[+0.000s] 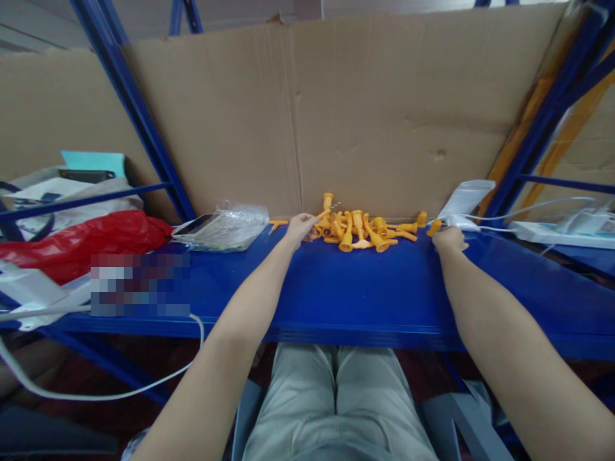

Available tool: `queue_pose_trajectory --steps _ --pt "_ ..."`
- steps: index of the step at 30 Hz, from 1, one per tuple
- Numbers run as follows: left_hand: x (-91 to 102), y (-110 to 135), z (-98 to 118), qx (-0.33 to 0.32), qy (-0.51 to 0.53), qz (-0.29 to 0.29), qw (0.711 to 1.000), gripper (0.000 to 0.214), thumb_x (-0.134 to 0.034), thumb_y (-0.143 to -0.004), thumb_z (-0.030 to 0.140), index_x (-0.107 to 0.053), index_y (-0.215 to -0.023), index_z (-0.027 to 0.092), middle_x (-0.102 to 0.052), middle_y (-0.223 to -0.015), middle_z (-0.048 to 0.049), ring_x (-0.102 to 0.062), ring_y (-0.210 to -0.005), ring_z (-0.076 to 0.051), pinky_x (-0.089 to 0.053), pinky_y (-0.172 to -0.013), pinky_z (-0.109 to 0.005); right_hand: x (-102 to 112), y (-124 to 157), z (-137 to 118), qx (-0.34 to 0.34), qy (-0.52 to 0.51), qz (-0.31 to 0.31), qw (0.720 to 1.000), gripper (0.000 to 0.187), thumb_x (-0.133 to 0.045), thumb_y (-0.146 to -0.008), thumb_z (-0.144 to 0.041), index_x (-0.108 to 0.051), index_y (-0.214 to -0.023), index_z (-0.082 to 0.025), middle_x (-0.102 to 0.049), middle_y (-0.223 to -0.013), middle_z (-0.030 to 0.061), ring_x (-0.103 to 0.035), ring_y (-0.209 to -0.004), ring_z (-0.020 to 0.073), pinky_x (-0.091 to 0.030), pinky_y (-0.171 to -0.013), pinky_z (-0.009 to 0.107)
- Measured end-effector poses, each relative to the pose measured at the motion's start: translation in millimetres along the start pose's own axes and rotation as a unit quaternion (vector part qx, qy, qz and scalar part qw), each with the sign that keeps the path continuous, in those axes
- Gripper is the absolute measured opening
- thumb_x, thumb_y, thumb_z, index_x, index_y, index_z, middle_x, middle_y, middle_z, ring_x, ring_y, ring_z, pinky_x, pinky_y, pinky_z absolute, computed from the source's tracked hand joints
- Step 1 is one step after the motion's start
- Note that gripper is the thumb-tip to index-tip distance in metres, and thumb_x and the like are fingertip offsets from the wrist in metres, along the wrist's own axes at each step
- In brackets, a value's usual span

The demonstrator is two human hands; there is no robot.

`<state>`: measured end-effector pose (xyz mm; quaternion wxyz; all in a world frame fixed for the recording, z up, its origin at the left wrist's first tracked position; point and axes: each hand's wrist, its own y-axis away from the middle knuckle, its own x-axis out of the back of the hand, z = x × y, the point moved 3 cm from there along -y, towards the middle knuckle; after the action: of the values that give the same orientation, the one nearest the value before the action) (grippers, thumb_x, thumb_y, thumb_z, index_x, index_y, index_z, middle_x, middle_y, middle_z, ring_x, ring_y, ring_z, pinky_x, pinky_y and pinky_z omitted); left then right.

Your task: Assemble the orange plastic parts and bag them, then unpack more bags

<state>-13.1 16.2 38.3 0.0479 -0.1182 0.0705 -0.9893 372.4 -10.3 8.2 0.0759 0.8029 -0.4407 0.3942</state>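
Note:
A heap of yellow-orange plastic pieces [358,224], each with a flared cup and a thin stem, lies along the back of the blue shelf. At the heap's left end, my left hand [302,229] is closed, its fingertips pinching the stem of a yellow horn-shaped piece [328,201] whose cup points up. My right hand [450,239] is curled at the right of the heap, closed on a small yellow plastic piece [435,226] that is partly hidden by the fingers. Another yellow piece [421,219] is just left of it.
The blue shelf [360,294] backs onto a cardboard wall [384,109]. Left are a clear plastic packet [230,227], a phone [195,224] and a red bag [106,240]. A white device [466,198] with cables and a power strip [567,234] sit right. Blue posts [139,115] flank the space.

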Motion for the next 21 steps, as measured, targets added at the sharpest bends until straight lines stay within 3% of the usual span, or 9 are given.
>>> queue_pose_trajectory --steps 3,8,14,17,21 --pt "0.0 -1.2 -1.3 0.001 0.005 -0.004 1.000 0.002 -0.059 -0.085 0.018 -0.059 -0.086 0.016 -0.051 -0.044 0.0079 -0.045 -0.030 -0.006 -0.040 -0.041 -0.015 -1.2 -2.6 -0.1 -0.053 0.014 -0.003 0.998 0.016 -0.064 -0.080 -0.019 -0.064 -0.097 -0.019 -0.066 -0.114 0.0145 -0.059 -0.117 0.0282 -0.040 -0.098 0.042" --pt "-0.1 -1.7 -2.6 0.002 0.008 -0.005 1.000 0.002 -0.059 -0.086 0.018 -0.059 -0.087 0.016 -0.051 -0.044 0.0080 -0.045 -0.031 -0.005 -0.041 -0.043 -0.015 -1.3 -4.1 -5.5 -0.022 -0.047 0.027 0.998 0.022 -0.054 -0.087 -0.024 -0.062 -0.106 -0.018 -0.066 -0.111 0.0153 -0.060 -0.112 0.0287 -0.044 -0.093 0.039" --pt "0.1 -0.9 -1.4 0.006 0.003 -0.001 1.000 0.003 -0.060 -0.087 0.019 -0.059 -0.088 0.017 -0.051 -0.044 0.0082 -0.045 -0.031 -0.005 -0.040 -0.043 -0.015 -4.0 -6.7 -12.1 -0.057 -0.062 -0.020 0.996 0.029 -0.049 -0.089 -0.021 -0.068 -0.110 -0.018 -0.063 -0.125 0.0170 -0.055 -0.121 0.0311 -0.041 -0.099 0.039" --pt "0.2 -0.4 0.0 0.011 0.002 0.005 1.000 0.006 -0.061 -0.086 0.020 -0.060 -0.091 0.017 -0.051 -0.044 0.0082 -0.045 -0.031 -0.005 -0.041 -0.044 -0.015 -4.2 -10.1 -13.1 -0.068 -0.056 -0.024 0.996 0.034 -0.047 -0.088 -0.015 -0.067 -0.116 -0.016 -0.061 -0.127 0.0203 -0.055 -0.123 0.0318 -0.039 -0.101 0.041" --pt "-0.1 1.1 1.8 0.016 0.003 0.009 1.000 0.007 -0.060 -0.087 0.019 -0.061 -0.093 0.016 -0.051 -0.043 0.0081 -0.045 -0.031 -0.006 -0.040 -0.043 -0.016 -8.0 -14.7 -10.9 -0.060 -0.045 -0.030 0.997 0.035 -0.049 -0.088 -0.016 -0.066 -0.118 -0.018 -0.059 -0.132 0.0183 -0.051 -0.127 0.0305 -0.037 -0.103 0.040"
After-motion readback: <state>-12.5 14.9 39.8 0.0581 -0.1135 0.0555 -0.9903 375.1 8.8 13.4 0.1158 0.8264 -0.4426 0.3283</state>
